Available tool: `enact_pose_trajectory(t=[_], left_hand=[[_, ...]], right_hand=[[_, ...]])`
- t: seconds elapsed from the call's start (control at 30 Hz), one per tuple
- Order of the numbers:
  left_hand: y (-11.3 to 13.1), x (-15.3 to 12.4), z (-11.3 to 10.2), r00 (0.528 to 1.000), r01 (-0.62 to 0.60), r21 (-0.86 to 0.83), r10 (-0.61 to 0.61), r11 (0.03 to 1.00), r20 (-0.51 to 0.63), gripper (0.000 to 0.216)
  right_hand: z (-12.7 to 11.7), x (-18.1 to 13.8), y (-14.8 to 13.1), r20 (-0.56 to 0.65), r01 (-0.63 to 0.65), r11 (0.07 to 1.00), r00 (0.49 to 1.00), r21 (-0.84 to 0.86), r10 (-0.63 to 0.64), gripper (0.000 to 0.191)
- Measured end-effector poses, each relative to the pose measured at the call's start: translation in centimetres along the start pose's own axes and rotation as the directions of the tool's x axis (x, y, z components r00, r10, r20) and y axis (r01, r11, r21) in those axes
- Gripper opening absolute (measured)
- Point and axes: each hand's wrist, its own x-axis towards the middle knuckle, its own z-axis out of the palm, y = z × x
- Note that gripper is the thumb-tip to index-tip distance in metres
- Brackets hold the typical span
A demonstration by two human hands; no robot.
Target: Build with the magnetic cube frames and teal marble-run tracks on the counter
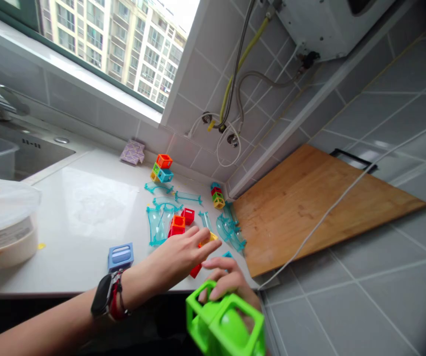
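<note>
The cube frame (224,321) is bright lime green. The track pieces (160,222) are see-through teal, with an orange cube (178,222) and a red cube (188,215) among them. The slatted block (120,256) is pale blue. The 3 stacked cubes (163,168) are orange, green and blue. The cutting board (309,202) shows brown wood grain. The folded piece (132,152) looks lilac, perhaps triangle-patterned.

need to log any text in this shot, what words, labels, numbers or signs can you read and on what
Nothing can be read as words.
Label on the white tub: dark print, too blurred to read.
Marks on the sink rim: too small to read.
Watch on the left wrist: nothing legible.
Green cube in the right hand: no lettering.
</note>
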Motion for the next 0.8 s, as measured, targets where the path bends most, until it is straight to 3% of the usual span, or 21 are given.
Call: enact_pose_trajectory(t=[0.07,0.13,0.23,0.43,0.6,0.8], left_hand=[[1.0,0.6,-0.9,0.989,-0.144,0.138,0.138,0.98,0.052,0.046],[2.3,1.0,-2.0,0.968,-0.247,0.22,0.232,0.944,0.091,0.041],[4.1,1.2,-3.2,0.939,-0.344,0.277,0.321,0.897,0.124,0.036],[6.7,1.1,-3.7,0.895,-0.446,0.347,0.403,0.825,0.193,0.029],[8.6,1.2,-4.1,0.876,-0.481,0.407,0.405,0.777,0.262,0.03],[11.0,1.2,-4.4,0.854,-0.517,0.42,0.42,0.746,0.306,0.03]], right_hand=[[1.9,-1.0,-0.4,0.18,0.132,0.982,0.978,-0.132,-0.107,0.006],[3.5,-1.6,-1.0,0.352,0.276,0.937,0.917,-0.216,-0.189,0.002],[5.1,-2.0,-1.8,0.486,0.381,0.878,0.849,-0.291,-0.207,0.005],[6.1,-3.3,-3.2,0.504,0.482,0.794,0.822,-0.371,-0.264,0.033],[5.6,-4.3,-5.0,0.438,0.494,0.793,0.838,-0.357,-0.325,0.033],[5.3,-5.6,-6.3,0.456,0.505,0.789,0.827,-0.35,-0.328,0.042]])
